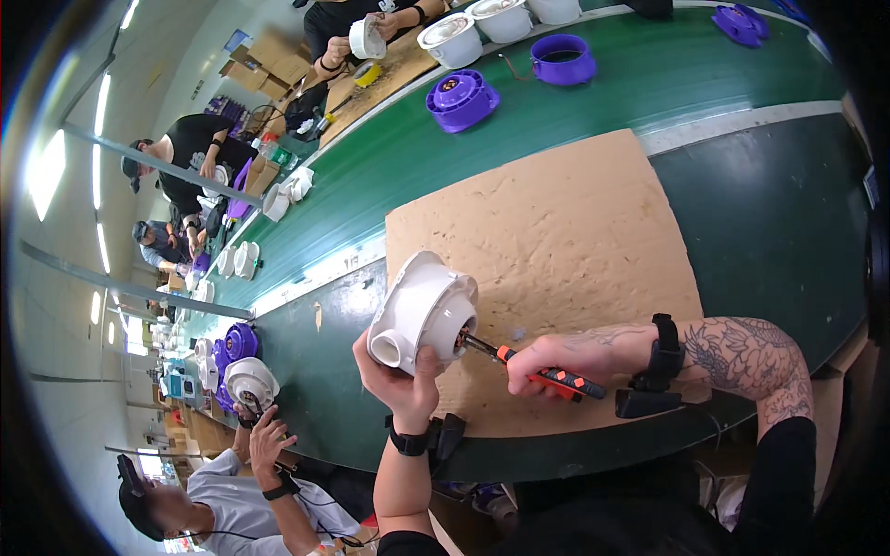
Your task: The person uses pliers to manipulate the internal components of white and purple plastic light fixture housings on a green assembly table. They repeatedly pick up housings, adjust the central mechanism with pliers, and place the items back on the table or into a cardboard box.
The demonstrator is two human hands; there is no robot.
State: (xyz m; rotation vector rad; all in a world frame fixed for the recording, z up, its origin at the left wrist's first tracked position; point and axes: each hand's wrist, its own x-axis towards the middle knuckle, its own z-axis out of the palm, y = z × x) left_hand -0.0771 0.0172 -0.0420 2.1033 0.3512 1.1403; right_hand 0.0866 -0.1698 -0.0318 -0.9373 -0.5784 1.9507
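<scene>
A round white plastic housing [419, 310] with a short open pipe stub is tilted on its side above the brown cardboard sheet [556, 232]. My left hand [404, 387] grips it from below and the left, thumb against its near face. In my right hand [545, 360] is a pair of pliers [578, 382] with black and orange handles, fingers wrapped round them. Their slim jaws point left into the central opening of the housing, where something small and copper-coloured shows. The jaw tips are partly hidden inside, so what they touch cannot be made out.
Beyond the cardboard runs a green conveyor belt [519, 139] carrying purple housings [461, 100] and white housings [451, 41]. To my left, a co-worker [232, 496] handles another white housing [251, 382]. Other people stand across the belt and farther down the line.
</scene>
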